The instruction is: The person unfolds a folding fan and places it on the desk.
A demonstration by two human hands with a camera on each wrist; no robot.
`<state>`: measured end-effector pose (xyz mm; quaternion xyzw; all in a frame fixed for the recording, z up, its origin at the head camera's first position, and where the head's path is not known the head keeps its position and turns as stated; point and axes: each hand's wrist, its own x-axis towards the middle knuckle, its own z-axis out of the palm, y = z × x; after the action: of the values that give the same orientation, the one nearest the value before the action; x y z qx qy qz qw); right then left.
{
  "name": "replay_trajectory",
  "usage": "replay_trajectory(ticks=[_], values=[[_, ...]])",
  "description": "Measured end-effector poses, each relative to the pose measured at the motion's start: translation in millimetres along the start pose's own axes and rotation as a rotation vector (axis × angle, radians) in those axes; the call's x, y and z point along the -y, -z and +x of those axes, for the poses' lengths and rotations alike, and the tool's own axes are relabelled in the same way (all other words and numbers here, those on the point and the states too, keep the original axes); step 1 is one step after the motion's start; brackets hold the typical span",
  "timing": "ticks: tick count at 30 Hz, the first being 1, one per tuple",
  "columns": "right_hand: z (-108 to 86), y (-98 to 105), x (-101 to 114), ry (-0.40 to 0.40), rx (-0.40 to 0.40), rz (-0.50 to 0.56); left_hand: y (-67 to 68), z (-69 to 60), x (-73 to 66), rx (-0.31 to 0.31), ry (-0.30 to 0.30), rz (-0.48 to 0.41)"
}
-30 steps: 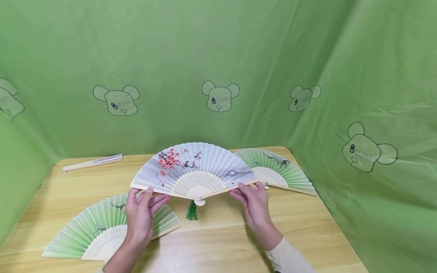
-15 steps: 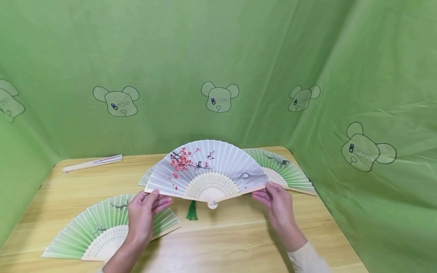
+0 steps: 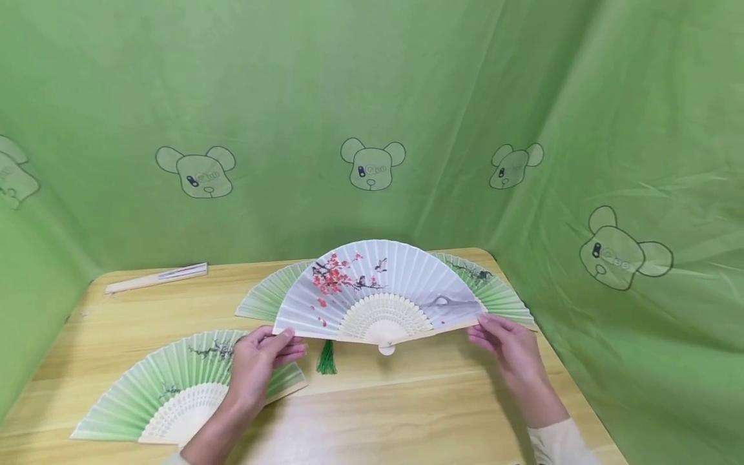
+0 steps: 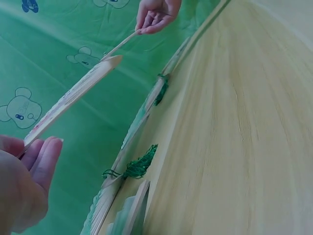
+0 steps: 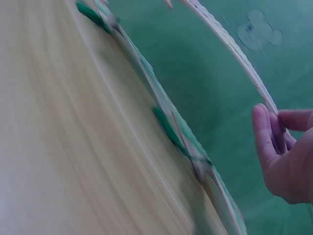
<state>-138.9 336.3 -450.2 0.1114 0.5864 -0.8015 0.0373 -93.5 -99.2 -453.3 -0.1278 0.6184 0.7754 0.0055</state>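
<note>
A spread grey-white folding fan, printed with red blossoms and small birds, is held up above the table between both hands. My left hand pinches its left end rib between thumb and fingers. At the other end, my right hand pinches the right end rib. In the left wrist view the fan appears edge-on, raised off the tabletop. Behind it in the head view, an open green fan is partly covered, its green tassel hanging out below.
On the wooden table, another open green fan lies at the front left, partly behind my left forearm. A further green fan lies at the back right. One folded fan rests at the back left. Green cloth walls enclose the table.
Both hands have moved to the right, carrying the grey-white fan along. More of the green fan behind it, left of centre, now shows. The fans on the table stay put.
</note>
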Motion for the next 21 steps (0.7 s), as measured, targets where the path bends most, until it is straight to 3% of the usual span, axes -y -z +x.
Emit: replay_trajectory(ticks=[10,17,21], values=[[14.2,56,6,-0.010,0.109,-0.302,-12.8,4.0,10.7,0.108,0.068,0.144],[12.6,85,3,-0.110,0.079,-0.535,-18.9,1.5,20.3,0.235,0.093,0.285],[9.5,98,2,-0.146,0.115,-0.677,-21.7,0.2,26.2,0.294,0.083,0.333]])
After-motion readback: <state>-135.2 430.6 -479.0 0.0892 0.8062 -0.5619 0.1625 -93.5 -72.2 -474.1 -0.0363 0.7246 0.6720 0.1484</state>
